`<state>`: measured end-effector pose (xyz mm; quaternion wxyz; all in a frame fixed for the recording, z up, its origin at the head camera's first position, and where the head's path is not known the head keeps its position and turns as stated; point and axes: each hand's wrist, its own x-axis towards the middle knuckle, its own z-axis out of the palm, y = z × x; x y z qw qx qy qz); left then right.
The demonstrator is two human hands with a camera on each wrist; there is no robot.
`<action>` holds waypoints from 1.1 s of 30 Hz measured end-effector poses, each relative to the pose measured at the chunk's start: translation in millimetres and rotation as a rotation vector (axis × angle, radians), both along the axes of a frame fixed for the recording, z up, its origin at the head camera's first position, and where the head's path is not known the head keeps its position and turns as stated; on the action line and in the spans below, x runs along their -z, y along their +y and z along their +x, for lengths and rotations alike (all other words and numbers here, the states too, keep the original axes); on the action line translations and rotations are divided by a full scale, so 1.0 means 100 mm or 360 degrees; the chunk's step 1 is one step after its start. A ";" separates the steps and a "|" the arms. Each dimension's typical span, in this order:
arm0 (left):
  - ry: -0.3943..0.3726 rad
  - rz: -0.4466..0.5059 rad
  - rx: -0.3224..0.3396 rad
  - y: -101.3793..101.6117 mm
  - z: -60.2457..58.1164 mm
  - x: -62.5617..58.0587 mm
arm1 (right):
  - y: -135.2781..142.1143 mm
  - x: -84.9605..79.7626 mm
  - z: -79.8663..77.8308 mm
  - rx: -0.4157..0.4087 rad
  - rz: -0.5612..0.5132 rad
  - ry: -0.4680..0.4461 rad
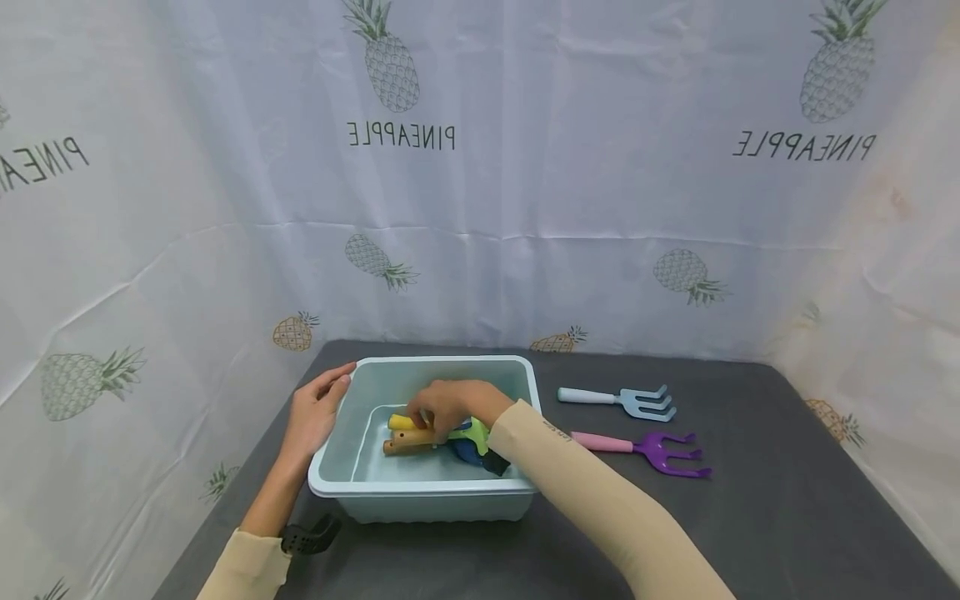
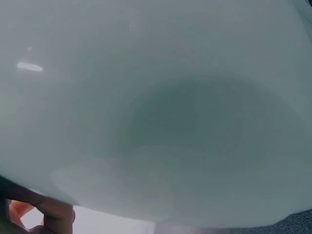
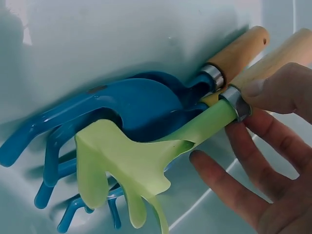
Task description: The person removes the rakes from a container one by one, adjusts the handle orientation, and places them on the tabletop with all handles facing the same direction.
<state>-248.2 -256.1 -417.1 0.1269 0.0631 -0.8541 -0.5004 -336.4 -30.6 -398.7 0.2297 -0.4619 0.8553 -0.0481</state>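
A pale-blue fork (image 1: 641, 403) and a purple fork (image 1: 663, 454) lie toward three o'clock outside the basin (image 1: 435, 507), where blue tools (image 3: 141, 105) crowd under the wooden-handled light-green fork (image 3: 124, 156) that the right hand (image 1: 450, 402) pinches beside its collar, the relaxed left hand (image 1: 312, 418) touching the basin toward ten o'clock.

It's a curtained-off booth, the room beyond it hidden: thin whitish fabric sheets with printed pineapples (image 1: 540, 192) hang behind the flat dark-grey tabletop (image 1: 765, 517) and flank its left and right sides, mirrored PINEAPPLE lettering (image 1: 402, 135) above its far edge.
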 end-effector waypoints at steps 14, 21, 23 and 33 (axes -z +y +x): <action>0.0012 -0.0006 -0.0011 -0.02 0.03 -0.01 | -0.04 -0.04 0.00 0.0097 -0.0023 -0.0031; 0.0015 -0.0021 -0.0004 -0.02 0.02 -0.02 | -0.01 -0.08 -0.02 0.0075 -0.0061 -0.0059; 0.0017 -0.0018 -0.0005 -0.02 0.02 -0.02 | -0.01 -0.09 -0.03 0.0064 -0.0067 -0.0070; 0.0013 -0.0009 -0.0003 -0.01 0.01 -0.02 | 0.03 -0.11 -0.08 0.0077 -0.0093 -0.0118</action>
